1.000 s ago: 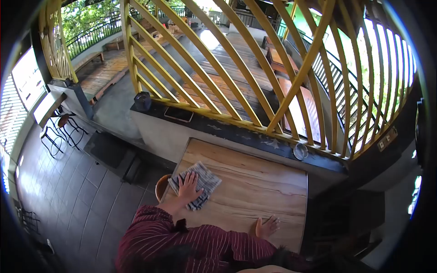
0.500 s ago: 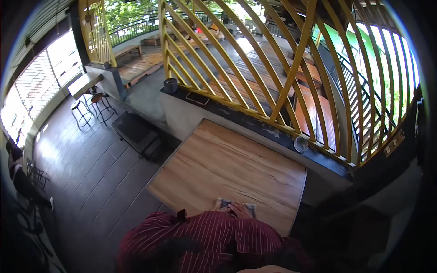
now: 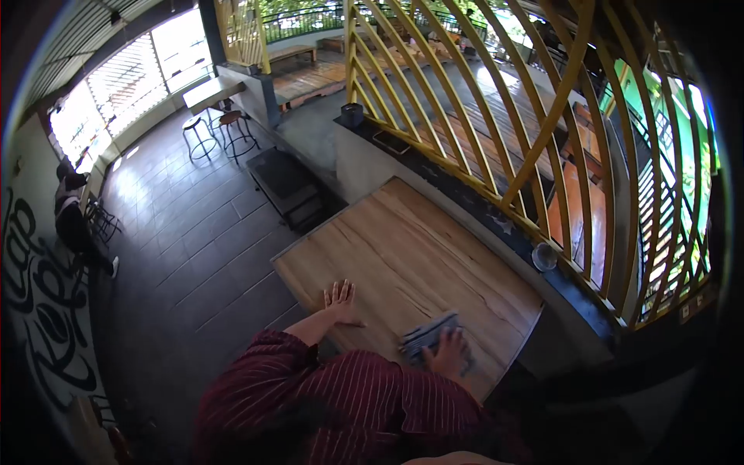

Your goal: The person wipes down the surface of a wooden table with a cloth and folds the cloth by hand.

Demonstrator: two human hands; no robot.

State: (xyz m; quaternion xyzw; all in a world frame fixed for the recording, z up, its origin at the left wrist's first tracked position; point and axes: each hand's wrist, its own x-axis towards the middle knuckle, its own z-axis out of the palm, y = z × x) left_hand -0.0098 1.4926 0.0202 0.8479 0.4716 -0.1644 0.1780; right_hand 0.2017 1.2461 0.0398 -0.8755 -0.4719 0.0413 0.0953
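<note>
A wooden table top [image 3: 395,240] lies in front of me. My left hand [image 3: 341,304] rests flat near its left edge, fingers spread, holding nothing. My right hand [image 3: 447,355] presses down on a folded grey striped cloth [image 3: 422,335] near the table's near right part. The fingers of that hand lie stretched over the cloth and are slightly blurred. Part of the cloth is hidden under the palm.
Beyond the table runs a dark ledge [image 3: 465,201] with a yellow slatted screen [image 3: 554,116], a round glass dish [image 3: 544,256] and a dark pot [image 3: 352,115]. A low black table [image 3: 285,180] and stools [image 3: 236,132] stand left. A person [image 3: 77,225] is at the far left.
The view has swung left. The cloth was under my left hand at first, then near both hands by my body; now my right hand is on it and my left is flat on the table.
</note>
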